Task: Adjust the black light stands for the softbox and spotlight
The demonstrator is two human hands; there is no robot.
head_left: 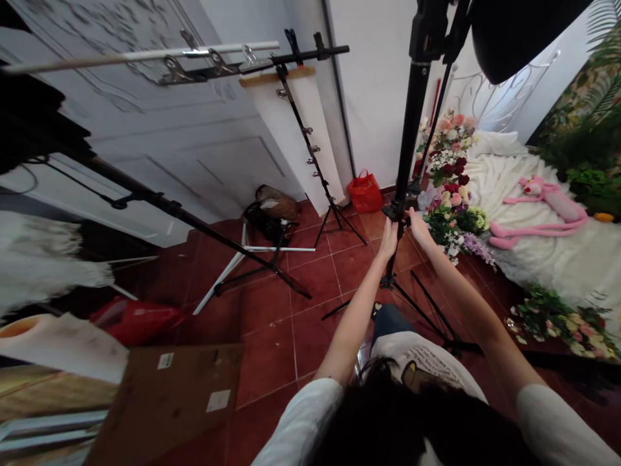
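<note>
A black light stand [409, 136] rises upright in front of me, with a large black lamp shade [514, 32] at the upper right. My left hand [389, 238] is closed around the lower part of its pole, just under a collar. On the pole's other side, my right hand [418, 226] pinches at a small knob on that collar; its fingertips are partly hidden. The stand's legs [422, 305] spread over the red tiles close to my feet.
Left of me leans another black stand [194, 223]. Farther back, a tripod with metal clips [310, 139] stands by a white paper roll. A red bag [365, 193] sits against the wall. Flowers [453, 200] and a pink plush toy [553, 200] lie right; a cardboard box [169, 401] lies left.
</note>
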